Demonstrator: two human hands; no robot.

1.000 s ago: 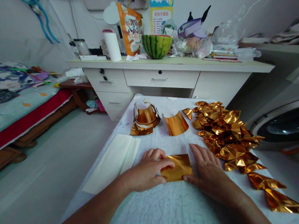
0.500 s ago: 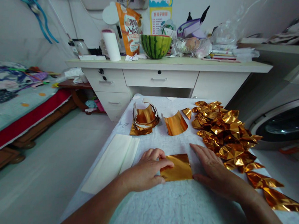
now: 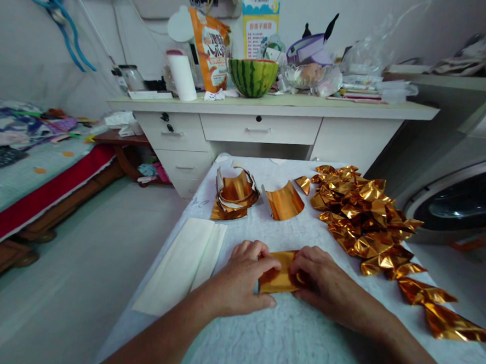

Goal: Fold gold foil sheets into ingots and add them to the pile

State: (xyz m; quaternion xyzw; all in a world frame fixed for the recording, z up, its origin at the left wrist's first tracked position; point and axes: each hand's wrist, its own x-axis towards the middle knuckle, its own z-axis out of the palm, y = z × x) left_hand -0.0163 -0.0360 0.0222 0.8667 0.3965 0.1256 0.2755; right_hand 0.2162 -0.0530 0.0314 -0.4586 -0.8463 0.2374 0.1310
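Observation:
A gold foil sheet (image 3: 279, 273) lies on the cloth-covered table between my hands, its right end curled up. My left hand (image 3: 247, 275) holds its left end, thumb at the near edge and fingers on top. The fingers of my right hand (image 3: 313, 274) are closed on the curled right end. Beyond it lie a curved gold sheet (image 3: 286, 201) and a ring-like stack of curled gold sheets (image 3: 236, 192). White paper sheets (image 3: 184, 261) rest left of my left hand.
Folded gold foil pieces (image 3: 360, 211) form a large heap on the table's right side. Behind stands a white desk (image 3: 264, 107) holding a half watermelon (image 3: 252, 77) and an orange bag (image 3: 212, 51). A washing machine is at the right.
My right hand has moved left from beside the sheet and closed on its right end, which is now curled up. My left hand stays at the left end.

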